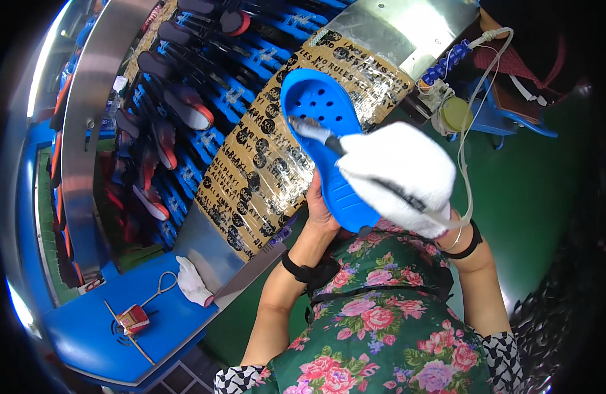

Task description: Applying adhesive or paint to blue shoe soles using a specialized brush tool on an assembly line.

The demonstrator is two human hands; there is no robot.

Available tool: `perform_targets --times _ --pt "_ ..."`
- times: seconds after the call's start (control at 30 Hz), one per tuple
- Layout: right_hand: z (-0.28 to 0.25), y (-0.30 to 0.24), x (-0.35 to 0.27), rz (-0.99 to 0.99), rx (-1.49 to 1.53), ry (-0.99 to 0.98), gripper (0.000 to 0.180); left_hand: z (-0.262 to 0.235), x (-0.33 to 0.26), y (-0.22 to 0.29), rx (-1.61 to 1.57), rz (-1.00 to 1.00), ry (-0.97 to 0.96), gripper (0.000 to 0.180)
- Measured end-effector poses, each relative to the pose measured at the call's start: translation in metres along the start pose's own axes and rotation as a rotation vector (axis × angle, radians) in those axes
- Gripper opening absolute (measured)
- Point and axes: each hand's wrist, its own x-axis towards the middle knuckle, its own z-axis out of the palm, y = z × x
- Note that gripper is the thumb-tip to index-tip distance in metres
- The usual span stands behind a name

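A blue clog point(324, 105) with holes in its toe is held up in front of me, its toe pointing away. My left hand point(318, 205) is bare and grips the clog's left side near the heel; some fingers are hidden beneath it. My right hand point(400, 176) wears a white glove and is closed on a brush point(316, 133) with a dark handle. The brush's greyish bristles lie over the left inner side of the clog, below the holes. A thin pale hose point(469, 190) runs down beside the gloved hand.
Patterned brown taped board point(250, 172) covers the surface ahead. Left of it, a rack point(199, 154) carries several dark and red shoe soles. A white glove point(192, 284) and a small red box point(133, 320) lie on the blue ledge point(86, 338). Far right stands a blue stool point(490, 111).
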Motion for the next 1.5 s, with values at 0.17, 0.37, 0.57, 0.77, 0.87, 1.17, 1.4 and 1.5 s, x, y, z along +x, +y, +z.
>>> perform_targets --times 0.17,0.37,0.57,0.77,0.87,1.17,1.4,1.5 --pt "0.017 -0.002 -0.019 0.277 0.360 0.151 0.020 0.015 0.013 0.006 -0.026 0.056 -0.087 0.099" --pt "0.017 -0.004 -0.023 0.138 0.096 0.104 0.019 0.036 0.020 0.010 0.182 0.159 -0.021 0.101" --pt "0.021 0.009 -0.035 0.171 0.147 0.218 0.018 0.033 0.031 0.011 0.027 0.102 -0.097 0.106" --pt "0.017 0.019 -0.045 0.117 0.150 0.210 0.025 0.037 0.042 0.007 -0.264 0.066 -0.230 0.105" --pt "0.019 0.016 -0.048 0.034 0.080 0.137 0.022 0.035 0.045 0.010 -0.200 0.079 -0.222 0.102" --pt "0.022 0.020 -0.057 -0.090 0.046 0.013 0.026 0.031 0.056 0.022 -0.265 0.063 -0.324 0.102" --pt "0.010 0.026 -0.048 0.091 0.222 0.110 0.019 0.040 0.054 0.029 -0.260 0.042 -0.364 0.100" --pt "0.020 0.015 -0.057 -0.079 0.092 0.002 0.018 0.039 0.055 0.031 -0.237 0.058 -0.312 0.099"
